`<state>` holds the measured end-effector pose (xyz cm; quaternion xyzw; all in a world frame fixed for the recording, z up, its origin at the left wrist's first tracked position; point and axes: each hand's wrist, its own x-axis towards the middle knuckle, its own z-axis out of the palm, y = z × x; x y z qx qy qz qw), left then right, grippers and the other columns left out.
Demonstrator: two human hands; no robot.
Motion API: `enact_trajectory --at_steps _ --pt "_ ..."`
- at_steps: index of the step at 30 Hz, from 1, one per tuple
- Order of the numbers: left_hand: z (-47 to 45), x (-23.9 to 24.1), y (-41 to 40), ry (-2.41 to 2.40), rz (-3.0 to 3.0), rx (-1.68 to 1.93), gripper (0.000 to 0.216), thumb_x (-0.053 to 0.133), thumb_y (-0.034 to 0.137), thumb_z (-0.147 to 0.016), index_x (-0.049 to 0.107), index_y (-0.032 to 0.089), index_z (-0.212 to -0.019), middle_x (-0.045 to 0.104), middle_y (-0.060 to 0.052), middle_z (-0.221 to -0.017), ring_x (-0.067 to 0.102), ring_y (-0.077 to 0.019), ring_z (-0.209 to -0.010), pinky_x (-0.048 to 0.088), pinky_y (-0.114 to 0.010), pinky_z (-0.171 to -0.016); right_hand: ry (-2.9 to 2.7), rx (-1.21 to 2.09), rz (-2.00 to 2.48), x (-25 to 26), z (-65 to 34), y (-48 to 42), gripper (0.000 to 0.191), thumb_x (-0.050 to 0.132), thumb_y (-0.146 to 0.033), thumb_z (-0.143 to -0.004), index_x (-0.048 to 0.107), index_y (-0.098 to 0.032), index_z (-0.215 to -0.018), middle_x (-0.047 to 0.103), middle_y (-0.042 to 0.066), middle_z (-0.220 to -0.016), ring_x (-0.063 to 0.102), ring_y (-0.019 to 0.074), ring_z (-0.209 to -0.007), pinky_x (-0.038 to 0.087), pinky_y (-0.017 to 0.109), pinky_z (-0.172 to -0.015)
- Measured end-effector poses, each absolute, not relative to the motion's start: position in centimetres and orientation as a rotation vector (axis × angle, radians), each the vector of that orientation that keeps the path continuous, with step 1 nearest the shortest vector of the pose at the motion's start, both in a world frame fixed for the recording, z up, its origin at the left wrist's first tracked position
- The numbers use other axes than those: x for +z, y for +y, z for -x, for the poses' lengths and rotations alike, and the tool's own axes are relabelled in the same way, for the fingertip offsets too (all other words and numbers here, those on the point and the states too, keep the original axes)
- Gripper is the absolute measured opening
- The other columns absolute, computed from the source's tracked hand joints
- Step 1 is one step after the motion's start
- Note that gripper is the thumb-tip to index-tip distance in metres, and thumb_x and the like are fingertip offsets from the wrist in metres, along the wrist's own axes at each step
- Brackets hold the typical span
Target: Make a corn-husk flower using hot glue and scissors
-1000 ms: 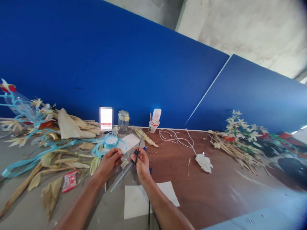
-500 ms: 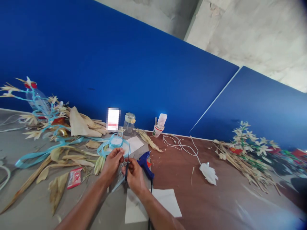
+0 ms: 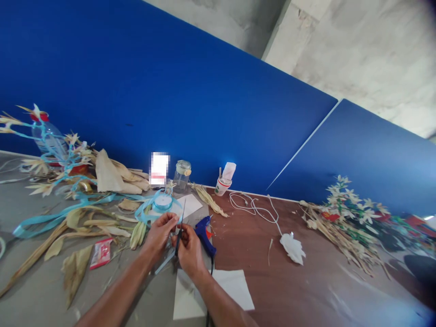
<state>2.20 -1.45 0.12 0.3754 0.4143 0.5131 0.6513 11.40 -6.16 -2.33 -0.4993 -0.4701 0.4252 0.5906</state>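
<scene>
My left hand (image 3: 159,236) and my right hand (image 3: 188,250) meet above the table's near middle. The right hand grips dark scissors (image 3: 179,227) whose blades point up and away. The left hand's fingers pinch something small next to the blades; I cannot make it out. A pale blue ribbon strip (image 3: 162,264) hangs down below the hands. A blue glue gun (image 3: 204,230) lies just right of my right hand. A roll of blue ribbon (image 3: 162,202) sits just beyond the hands.
Dried husk leaves (image 3: 109,175) and loose blue ribbon (image 3: 51,219) cover the left. White paper (image 3: 235,286) lies near me. A jar (image 3: 181,175), a cup (image 3: 222,184), a white cable (image 3: 254,206), a white husk flower (image 3: 293,247) and a flower bunch (image 3: 347,218) stand by the blue partition (image 3: 170,100).
My right hand has moved left, close to the left hand, uncovering the glue gun. The scissors have swung from leaning right to nearly upright.
</scene>
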Motion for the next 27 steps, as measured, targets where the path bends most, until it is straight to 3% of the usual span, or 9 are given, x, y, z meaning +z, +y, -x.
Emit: enact_trajectory --at_steps 7,10,14,21,27 --pt "-2.1 0.9 -1.6 0.898 -0.792 1.147 0.033 0.074 0.042 -0.059 0.052 0.019 -0.066 0.044 0.008 -0.050 0.038 -0.0055 -0.036 0.029 -0.019 -0.033 -1.133 1.024 1.153 -1.7 -11.1 -6.7 0.024 0.058 -0.026 -0.075 0.058 -0.022 -0.098 0.062 -0.001 -0.069 0.060 0.0170 -0.063 0.048 0.028 -0.061" --pt "-2.3 1.1 -1.8 0.889 -0.718 1.148 0.032 0.072 0.041 -0.060 0.050 0.020 -0.066 0.042 0.008 -0.047 0.036 -0.0058 -0.035 0.024 -0.019 -0.032 -1.178 0.982 1.201 -1.9 -10.9 -6.9 0.027 0.059 -0.025 -0.075 0.058 -0.020 -0.102 0.067 0.003 -0.079 0.063 0.0186 -0.068 0.050 0.029 -0.065" --pt "-2.5 0.5 -1.8 0.900 -0.674 1.193 0.032 0.074 0.038 -0.059 0.050 0.019 -0.067 0.042 0.009 -0.047 0.036 -0.0050 -0.038 0.027 -0.018 -0.037 -1.260 0.881 1.256 -2.2 -11.0 -7.1 0.031 0.058 -0.021 -0.076 0.059 -0.018 -0.106 0.069 0.009 -0.093 0.066 0.0222 -0.082 0.051 0.033 -0.076" --pt "-2.5 0.0 -1.8 0.897 -0.670 1.162 0.031 0.073 0.040 -0.060 0.051 0.020 -0.068 0.041 0.009 -0.048 0.031 -0.0048 -0.036 0.019 -0.020 -0.034 -1.339 0.782 1.308 -2.3 -11.2 -7.0 0.032 0.052 -0.015 -0.077 0.059 -0.017 -0.108 0.070 0.010 -0.095 0.066 0.0218 -0.084 0.052 0.032 -0.077" --pt "-2.7 1.0 -2.1 0.890 -0.658 1.221 0.034 0.078 0.037 -0.053 0.052 0.018 -0.062 0.042 0.008 -0.048 0.035 -0.0042 -0.040 0.024 -0.017 -0.037 -1.370 0.742 1.324 -2.5 -11.2 -7.0 0.033 0.049 -0.014 -0.077 0.058 -0.014 -0.108 0.070 0.011 -0.098 0.067 0.0210 -0.087 0.052 0.031 -0.078"
